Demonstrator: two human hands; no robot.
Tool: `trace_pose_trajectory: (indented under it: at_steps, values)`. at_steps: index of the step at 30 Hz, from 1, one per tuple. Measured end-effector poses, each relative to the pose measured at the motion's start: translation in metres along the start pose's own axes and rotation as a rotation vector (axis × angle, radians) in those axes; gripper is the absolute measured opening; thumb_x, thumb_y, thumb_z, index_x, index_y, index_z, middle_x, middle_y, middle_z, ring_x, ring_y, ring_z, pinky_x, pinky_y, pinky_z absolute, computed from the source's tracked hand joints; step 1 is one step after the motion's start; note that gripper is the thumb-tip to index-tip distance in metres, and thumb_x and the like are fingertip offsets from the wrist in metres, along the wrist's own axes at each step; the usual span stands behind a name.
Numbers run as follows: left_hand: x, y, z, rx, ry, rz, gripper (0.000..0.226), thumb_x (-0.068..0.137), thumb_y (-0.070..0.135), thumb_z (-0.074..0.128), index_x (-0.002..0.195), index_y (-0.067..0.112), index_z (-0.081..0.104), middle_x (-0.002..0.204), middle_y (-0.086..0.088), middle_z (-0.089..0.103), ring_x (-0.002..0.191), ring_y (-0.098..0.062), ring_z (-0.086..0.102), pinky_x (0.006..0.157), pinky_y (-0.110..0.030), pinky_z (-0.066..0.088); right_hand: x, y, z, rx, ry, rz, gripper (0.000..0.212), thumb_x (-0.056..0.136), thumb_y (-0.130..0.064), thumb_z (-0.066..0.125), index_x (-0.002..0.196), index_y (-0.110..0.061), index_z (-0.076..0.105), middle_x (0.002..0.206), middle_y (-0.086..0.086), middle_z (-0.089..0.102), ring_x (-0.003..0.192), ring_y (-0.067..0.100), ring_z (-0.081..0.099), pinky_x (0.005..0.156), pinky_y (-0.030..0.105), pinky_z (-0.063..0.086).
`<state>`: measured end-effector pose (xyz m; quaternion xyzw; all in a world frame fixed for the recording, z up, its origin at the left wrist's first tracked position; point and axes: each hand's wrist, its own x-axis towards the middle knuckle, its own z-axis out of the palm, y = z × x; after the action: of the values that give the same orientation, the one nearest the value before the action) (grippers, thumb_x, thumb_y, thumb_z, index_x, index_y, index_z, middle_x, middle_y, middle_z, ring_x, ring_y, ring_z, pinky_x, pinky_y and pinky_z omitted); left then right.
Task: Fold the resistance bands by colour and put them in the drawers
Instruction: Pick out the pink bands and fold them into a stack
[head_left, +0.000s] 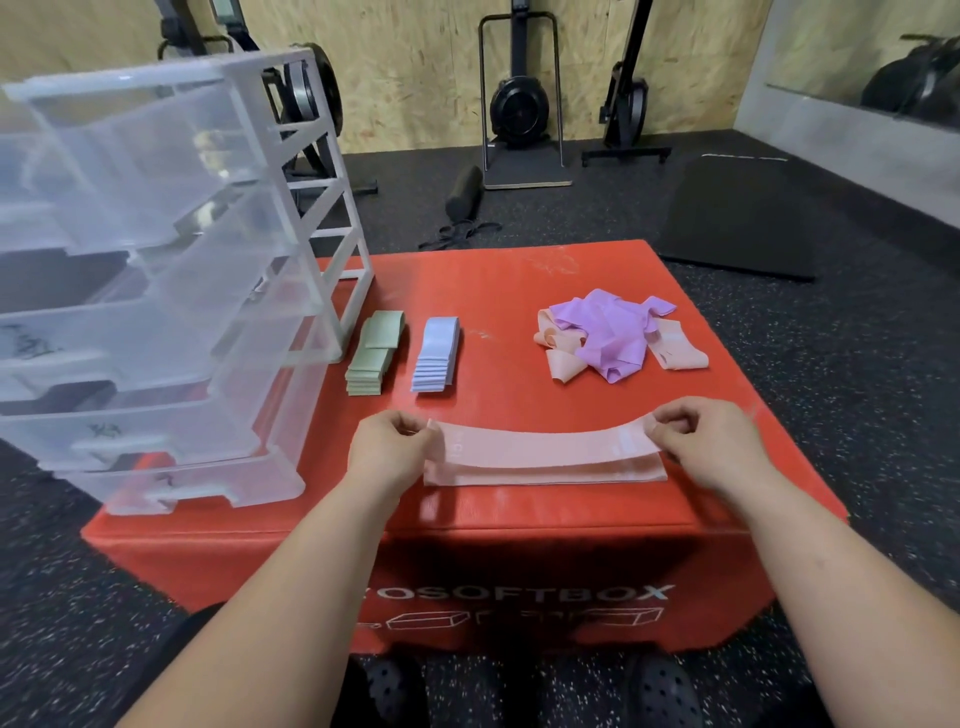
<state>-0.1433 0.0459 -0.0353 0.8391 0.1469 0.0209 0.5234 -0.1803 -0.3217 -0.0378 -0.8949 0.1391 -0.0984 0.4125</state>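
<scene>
Both forearms reach forward over the near edge of the red soft box (519, 291), palms down and wrists level. The left hand (387, 447) pinches the left end of a pink band (540, 452) between thumb and curled fingers; the right hand (701, 441) pinches its right end the same way. The band stretches flat between them, lying on other pink bands beneath. Beyond the left hand sit a green folded stack (375, 353) and a blue folded stack (437, 353). Beyond the right hand lies a loose heap of purple and pink bands (608, 332). Left of the left hand stands the clear drawer unit (156, 270).
</scene>
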Motion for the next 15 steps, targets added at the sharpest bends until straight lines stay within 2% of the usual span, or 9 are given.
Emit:
trace_pose_trajectory:
  at_steps: [2, 5, 9, 13, 15]
  values:
    - [-0.0016, -0.0003, -0.0008, 0.048, 0.001, 0.015, 0.016, 0.081, 0.035, 0.082, 0.078, 0.02, 0.077, 0.075, 0.003, 0.078, 0.075, -0.023, 0.076, 0.072, -0.038, 0.061, 0.0, 0.0045, 0.0018, -0.044, -0.012, 0.011, 0.007, 0.085, -0.027, 0.083, 0.085, -0.03, 0.076, 0.068, -0.008, 0.074, 0.069, 0.015, 0.073, 0.071, 0.031, 0.055]
    - [-0.0015, -0.0027, 0.0006, 0.135, -0.002, 0.043, 0.013, 0.088, 0.028, 0.081, 0.079, 0.02, 0.076, 0.077, 0.003, 0.076, 0.072, -0.017, 0.071, 0.062, -0.028, 0.049, 0.0017, 0.0087, 0.0033, -0.085, -0.03, 0.012, 0.008, 0.084, -0.03, 0.083, 0.084, -0.031, 0.076, 0.069, -0.007, 0.073, 0.07, 0.017, 0.073, 0.068, 0.028, 0.05]
    - [0.0009, -0.0055, 0.0021, 0.245, -0.011, 0.065, 0.014, 0.091, 0.028, 0.078, 0.081, 0.02, 0.072, 0.078, 0.004, 0.073, 0.073, -0.016, 0.068, 0.061, -0.027, 0.045, 0.0022, 0.0102, 0.0033, -0.115, -0.044, 0.01, 0.008, 0.084, -0.032, 0.084, 0.086, -0.03, 0.076, 0.067, -0.006, 0.072, 0.068, 0.017, 0.072, 0.065, 0.028, 0.048]
    - [0.0018, -0.0061, 0.003, 0.429, -0.033, 0.126, 0.016, 0.09, 0.034, 0.076, 0.081, 0.023, 0.069, 0.077, 0.007, 0.071, 0.076, -0.017, 0.068, 0.064, -0.029, 0.047, 0.0002, 0.0067, 0.0037, -0.188, -0.116, -0.006, 0.01, 0.084, -0.028, 0.084, 0.086, -0.027, 0.074, 0.061, -0.008, 0.07, 0.056, 0.01, 0.065, 0.059, 0.027, 0.043]
    - [0.0013, -0.0053, 0.0028, 0.489, -0.059, 0.133, 0.012, 0.089, 0.035, 0.074, 0.086, 0.025, 0.067, 0.08, 0.007, 0.071, 0.077, -0.016, 0.067, 0.066, -0.029, 0.049, 0.0, 0.0049, 0.0034, -0.242, -0.144, -0.008, 0.017, 0.083, -0.027, 0.085, 0.092, -0.026, 0.072, 0.065, -0.006, 0.07, 0.062, 0.011, 0.065, 0.06, 0.028, 0.041]
